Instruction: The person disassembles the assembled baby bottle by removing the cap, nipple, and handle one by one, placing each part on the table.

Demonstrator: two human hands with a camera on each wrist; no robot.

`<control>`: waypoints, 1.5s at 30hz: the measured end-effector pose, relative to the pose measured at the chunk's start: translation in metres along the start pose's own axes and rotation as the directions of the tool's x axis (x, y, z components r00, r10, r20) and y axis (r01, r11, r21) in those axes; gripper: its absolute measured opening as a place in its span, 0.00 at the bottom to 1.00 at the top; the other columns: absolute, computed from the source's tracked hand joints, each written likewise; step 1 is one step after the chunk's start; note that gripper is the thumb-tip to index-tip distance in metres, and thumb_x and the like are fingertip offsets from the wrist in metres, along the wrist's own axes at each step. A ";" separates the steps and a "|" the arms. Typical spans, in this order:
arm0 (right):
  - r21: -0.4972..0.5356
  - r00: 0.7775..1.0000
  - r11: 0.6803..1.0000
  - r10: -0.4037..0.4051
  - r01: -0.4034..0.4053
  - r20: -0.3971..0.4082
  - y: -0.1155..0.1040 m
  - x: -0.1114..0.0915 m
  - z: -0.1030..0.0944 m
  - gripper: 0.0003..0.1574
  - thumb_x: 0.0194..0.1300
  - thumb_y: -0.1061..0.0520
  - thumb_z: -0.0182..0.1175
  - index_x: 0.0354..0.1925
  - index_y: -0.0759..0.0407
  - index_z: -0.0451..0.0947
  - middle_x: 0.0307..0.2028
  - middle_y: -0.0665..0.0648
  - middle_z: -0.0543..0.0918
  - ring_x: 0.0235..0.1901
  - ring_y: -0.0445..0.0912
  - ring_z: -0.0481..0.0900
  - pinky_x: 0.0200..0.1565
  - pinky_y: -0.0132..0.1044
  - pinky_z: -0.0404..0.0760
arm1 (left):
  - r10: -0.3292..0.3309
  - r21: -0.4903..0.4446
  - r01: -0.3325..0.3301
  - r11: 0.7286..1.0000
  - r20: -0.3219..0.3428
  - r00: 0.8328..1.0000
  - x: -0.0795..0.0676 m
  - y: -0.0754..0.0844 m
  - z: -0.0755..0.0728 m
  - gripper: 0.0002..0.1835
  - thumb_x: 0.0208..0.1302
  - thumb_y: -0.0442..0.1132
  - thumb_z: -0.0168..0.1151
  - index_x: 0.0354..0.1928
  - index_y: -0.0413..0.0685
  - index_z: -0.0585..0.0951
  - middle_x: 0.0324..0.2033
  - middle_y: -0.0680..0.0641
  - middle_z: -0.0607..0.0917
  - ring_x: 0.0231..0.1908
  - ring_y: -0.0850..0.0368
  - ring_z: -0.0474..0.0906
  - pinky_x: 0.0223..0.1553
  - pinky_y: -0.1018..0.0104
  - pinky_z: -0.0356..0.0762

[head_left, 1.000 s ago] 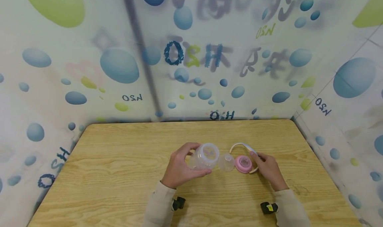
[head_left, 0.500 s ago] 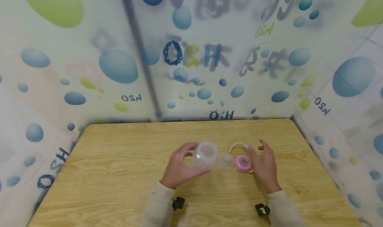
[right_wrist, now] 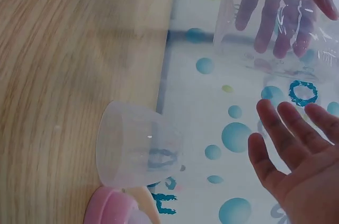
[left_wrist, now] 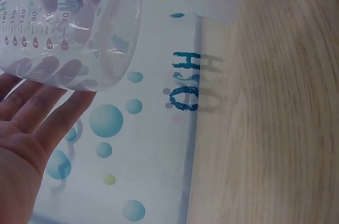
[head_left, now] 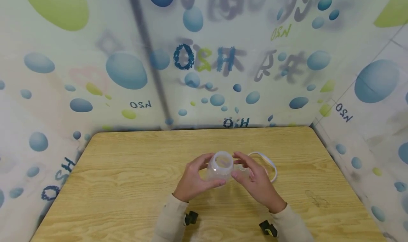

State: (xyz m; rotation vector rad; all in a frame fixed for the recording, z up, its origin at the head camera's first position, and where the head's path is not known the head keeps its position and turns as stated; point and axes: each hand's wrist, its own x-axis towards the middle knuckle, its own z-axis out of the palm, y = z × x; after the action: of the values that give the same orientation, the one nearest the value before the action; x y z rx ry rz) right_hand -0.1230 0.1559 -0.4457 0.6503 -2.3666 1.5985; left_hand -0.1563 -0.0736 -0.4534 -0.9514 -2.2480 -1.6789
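The left hand [head_left: 191, 180] curls its fingers [left_wrist: 50, 73] round the clear bottle [head_left: 220, 165], holding it above the wooden table [head_left: 127, 185]. The right hand [head_left: 256, 181], fingers [right_wrist: 280, 128] spread and empty, hovers just beside it, over the clear cap [right_wrist: 139, 147] and pink ring [right_wrist: 114, 208].

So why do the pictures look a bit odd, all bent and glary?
Head view: wide lens bows the wooden table and walls; wall lettering is smeared. Left wrist view: glare streaks on the clear plastic measuring bottle in the left hand. Right wrist view: the translucent plastic cap and right hand look soft; shadows are faint.
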 end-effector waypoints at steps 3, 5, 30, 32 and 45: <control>0.003 0.999 1.000 -0.030 0.030 0.019 -0.001 0.001 0.001 0.36 0.67 0.67 0.63 0.70 0.52 0.67 0.62 0.55 0.77 0.56 0.50 0.77 0.54 0.45 0.77 | 0.002 -0.029 -0.002 1.000 0.012 1.000 0.001 -0.001 0.003 0.38 0.47 0.42 0.82 0.62 0.49 0.76 0.56 0.48 0.81 0.55 0.48 0.80 0.50 0.55 0.81; -0.003 0.998 0.999 -0.051 0.052 0.024 0.000 0.002 0.002 0.35 0.66 0.67 0.63 0.69 0.54 0.68 0.61 0.56 0.78 0.56 0.48 0.77 0.55 0.41 0.75 | -0.009 -0.040 0.010 0.999 0.014 1.000 0.002 -0.002 0.004 0.38 0.48 0.42 0.82 0.63 0.51 0.75 0.56 0.48 0.80 0.56 0.47 0.78 0.51 0.54 0.81; -0.197 0.999 0.980 0.039 -0.038 -0.001 0.007 0.004 0.014 0.30 0.71 0.52 0.62 0.67 0.55 0.70 0.59 0.55 0.79 0.53 0.48 0.80 0.46 0.52 0.79 | -0.087 0.176 0.071 0.982 0.082 0.993 0.007 -0.022 0.002 0.43 0.51 0.51 0.78 0.67 0.41 0.73 0.58 0.43 0.82 0.53 0.51 0.82 0.44 0.49 0.83; -0.212 0.999 0.976 0.042 -0.041 0.001 0.009 0.004 0.015 0.30 0.70 0.51 0.62 0.67 0.55 0.70 0.59 0.55 0.79 0.52 0.49 0.80 0.46 0.52 0.79 | -0.098 0.186 0.080 0.979 0.093 0.991 0.007 -0.023 0.001 0.43 0.51 0.51 0.78 0.67 0.41 0.73 0.57 0.42 0.82 0.52 0.51 0.82 0.45 0.50 0.83; -0.246 0.996 0.967 0.080 -0.072 0.024 0.011 0.001 0.020 0.30 0.69 0.48 0.63 0.66 0.54 0.72 0.58 0.54 0.80 0.50 0.46 0.81 0.46 0.54 0.81 | -0.185 0.221 0.149 0.964 0.151 0.971 0.005 -0.025 -0.003 0.40 0.51 0.55 0.78 0.65 0.48 0.76 0.54 0.44 0.84 0.52 0.54 0.82 0.49 0.52 0.81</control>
State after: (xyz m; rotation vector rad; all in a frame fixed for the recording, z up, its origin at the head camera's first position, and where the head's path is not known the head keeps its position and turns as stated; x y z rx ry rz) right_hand -0.1275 0.1404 -0.4623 0.5447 -2.5860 1.3002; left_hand -0.1753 -0.0781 -0.4696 -0.9080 -2.6226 -1.4316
